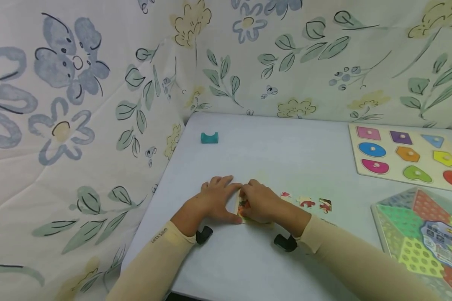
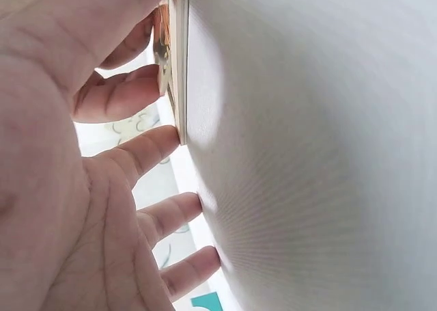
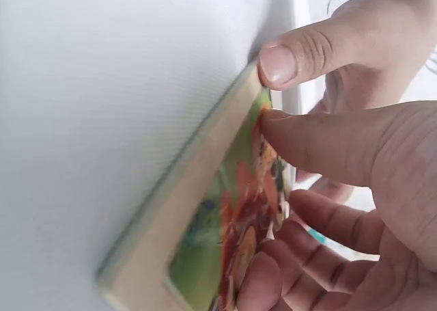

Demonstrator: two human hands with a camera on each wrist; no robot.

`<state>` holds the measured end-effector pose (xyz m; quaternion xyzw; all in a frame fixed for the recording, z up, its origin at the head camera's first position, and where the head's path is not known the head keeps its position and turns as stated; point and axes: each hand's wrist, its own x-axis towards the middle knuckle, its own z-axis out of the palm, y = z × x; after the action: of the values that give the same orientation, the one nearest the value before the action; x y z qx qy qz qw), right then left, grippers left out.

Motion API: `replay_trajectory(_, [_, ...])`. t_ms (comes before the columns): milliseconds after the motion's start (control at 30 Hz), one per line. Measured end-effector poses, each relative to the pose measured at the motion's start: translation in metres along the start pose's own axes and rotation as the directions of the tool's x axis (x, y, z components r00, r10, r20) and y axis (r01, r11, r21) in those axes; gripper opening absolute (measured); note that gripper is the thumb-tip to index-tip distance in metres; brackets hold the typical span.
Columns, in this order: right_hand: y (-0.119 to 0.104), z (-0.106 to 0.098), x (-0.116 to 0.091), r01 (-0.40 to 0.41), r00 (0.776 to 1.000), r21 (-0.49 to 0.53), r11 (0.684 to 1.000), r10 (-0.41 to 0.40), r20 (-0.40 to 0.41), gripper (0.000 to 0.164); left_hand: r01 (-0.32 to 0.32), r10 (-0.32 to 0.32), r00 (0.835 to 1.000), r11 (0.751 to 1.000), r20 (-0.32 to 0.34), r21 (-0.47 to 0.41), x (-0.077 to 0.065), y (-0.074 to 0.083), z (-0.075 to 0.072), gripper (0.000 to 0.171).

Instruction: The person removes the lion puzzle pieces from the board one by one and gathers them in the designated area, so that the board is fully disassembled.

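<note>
We count two hands at work, two pale sleeves and one puzzle board. The right hand bends over the board, its thumb and curled fingers pinching one puzzle piece at the surface; we cannot tell whether that piece sits flat. The left hand is spread, thumb at the board's near left corner, forefinger near its far left one.

The board lies flat on the white table, below the right hand and touching the left hand's side, its near side running roughly along the table's near edge. The right hand covers so much that we cannot tell which way its long axis goes.

Just right of the right hand we find three loose pieces, their row running rightward and slightly toward the near edge. Farther out, one teal block stands near the table's far left corner. One shape board, with nine knobbed shapes, lies lengthwise by the far edge, toward the right; nearer us on that side lies one many-coloured dotted board.
</note>
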<state>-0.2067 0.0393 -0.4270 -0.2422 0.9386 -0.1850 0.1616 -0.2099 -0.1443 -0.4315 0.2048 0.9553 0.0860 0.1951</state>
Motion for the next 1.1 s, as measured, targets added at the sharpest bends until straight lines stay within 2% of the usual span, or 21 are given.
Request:
replay_trajectory(200, [0.003, 0.003, -0.004, -0.003, 0.998, 0.035, 0.999, 0.005, -0.057, 0.040, 0.002, -0.002, 1.000, 1.000, -0.004, -0.005, -0.001, 0.002, -0.001, 0.097])
replay_trajectory(400, [0.007, 0.002, -0.005, 0.049, 0.989, 0.103, 0.993, -0.034, -0.146, 0.019, 0.001, -0.001, 1.000, 1.000, 0.001, -0.002, -0.001, 0.002, -0.001, 0.096])
replay_trajectory(533, [0.011, -0.003, -0.007, 0.075, 0.990, 0.180, 0.981, -0.051, -0.134, 0.014, 0.003, -0.003, 1.000, 1.000, 0.006, 0.010, 0.000, 0.002, -0.001, 0.097])
replay_trajectory(667, [0.019, -0.015, -0.013, 0.074, 0.992, 0.230, 0.970, -0.049, -0.116, 0.017, 0.007, -0.007, 1.000, 1.000, 0.013, 0.011, 0.001, 0.002, -0.001, 0.100])
replay_trajectory(867, [0.044, -0.032, -0.033, 0.007, 0.993, 0.215, 0.977, 0.019, -0.116, 0.017, 0.002, -0.002, 1.000, 1.000, 0.009, -0.004, 0.002, 0.002, 0.001, 0.101])
replay_trajectory(1100, [0.072, -0.033, -0.061, -0.055, 0.994, 0.211, 0.976, 0.074, -0.084, 0.015, 0.002, -0.002, 1.000, 1.000, -0.003, -0.005, 0.002, 0.002, 0.002, 0.101])
